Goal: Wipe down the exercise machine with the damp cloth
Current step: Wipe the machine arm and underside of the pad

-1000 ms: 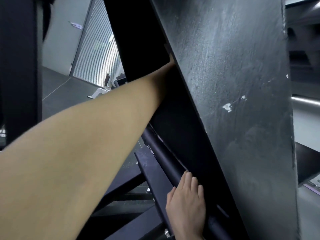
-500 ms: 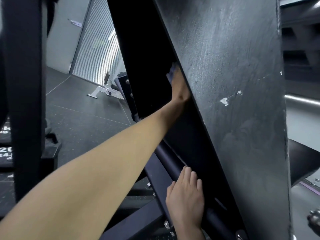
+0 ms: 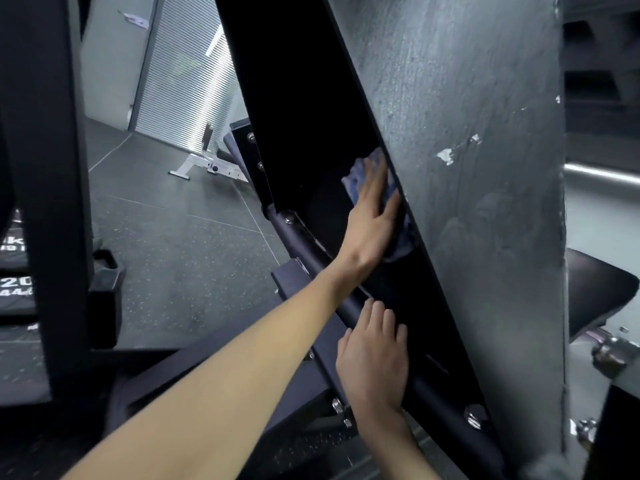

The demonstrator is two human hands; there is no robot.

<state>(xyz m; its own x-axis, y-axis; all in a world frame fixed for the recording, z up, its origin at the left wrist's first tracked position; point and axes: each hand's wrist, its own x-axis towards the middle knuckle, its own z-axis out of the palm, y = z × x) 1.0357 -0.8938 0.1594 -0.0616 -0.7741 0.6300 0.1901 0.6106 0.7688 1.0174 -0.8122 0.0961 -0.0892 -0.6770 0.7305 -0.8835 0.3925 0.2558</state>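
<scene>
A black exercise machine fills the view, with a wide scuffed slanted panel (image 3: 467,237) and a dark recessed face to its left. My left hand (image 3: 372,216) reaches into that recess and presses a bluish cloth (image 3: 356,173) flat against the dark face, fingers straight. More of the cloth shows below the palm. My right hand (image 3: 375,365) rests lower down on a round black bar (image 3: 311,261) that runs diagonally along the frame, fingers laid over it.
A black upright post (image 3: 41,168) stands at the left with weight plates (image 3: 14,282) beside it. Dark rubber floor (image 3: 180,244) lies beyond, with a white bench leg (image 3: 207,164) farther back. A black padded seat (image 3: 602,289) sits at the right.
My left hand has slid the cloth down the recessed face, from high behind the panel edge toward my right hand. The right hand has stayed on the bar.
</scene>
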